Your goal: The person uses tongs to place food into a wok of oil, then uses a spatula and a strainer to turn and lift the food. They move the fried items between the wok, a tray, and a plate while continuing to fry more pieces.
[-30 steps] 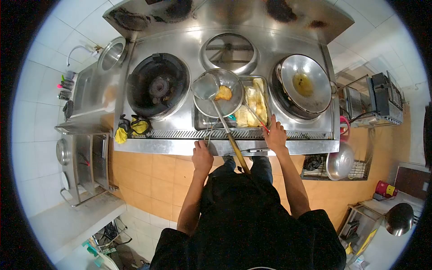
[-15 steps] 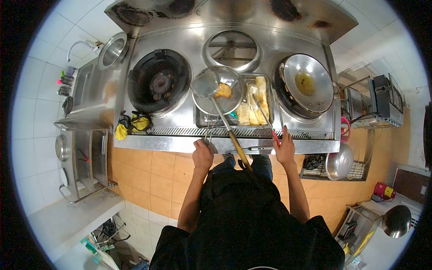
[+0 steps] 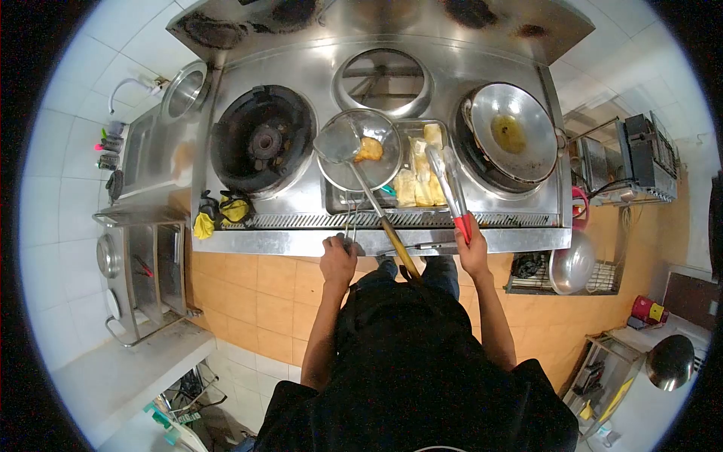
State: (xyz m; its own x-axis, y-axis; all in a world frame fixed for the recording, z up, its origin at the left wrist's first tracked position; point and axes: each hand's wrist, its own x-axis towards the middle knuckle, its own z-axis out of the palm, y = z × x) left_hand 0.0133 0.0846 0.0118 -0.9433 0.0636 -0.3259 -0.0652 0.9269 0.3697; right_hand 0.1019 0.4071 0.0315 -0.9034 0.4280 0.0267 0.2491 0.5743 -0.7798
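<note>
My right hand (image 3: 474, 255) is wrapped round the red handles of metal tongs (image 3: 446, 177), whose tips lie over pale yellow pieces of food (image 3: 422, 181) in a rectangular metal tray (image 3: 335, 207). At the stove's front edge, my left hand (image 3: 339, 258) is closed on thin metal rods (image 3: 351, 220) that run up toward a round strainer (image 3: 380, 124). One golden-brown fried piece (image 3: 369, 149) lies in the strainer. A metal scoop (image 3: 337, 142) with a long wooden handle (image 3: 399, 250) rests across it, its handle end reaching my body.
An oily wok (image 3: 520, 154) sits on the right burner. To the left is a bare black burner (image 3: 263, 143), with yellow-and-black gloves (image 3: 233, 209) near it. A round metal ring (image 3: 384, 56) stands behind the tray. A metal bowl (image 3: 571, 262) is at lower right.
The tongs' arms, spread wide before, are now closer together over the pale pieces. My left hand, the scoop and the strainer have barely moved.
</note>
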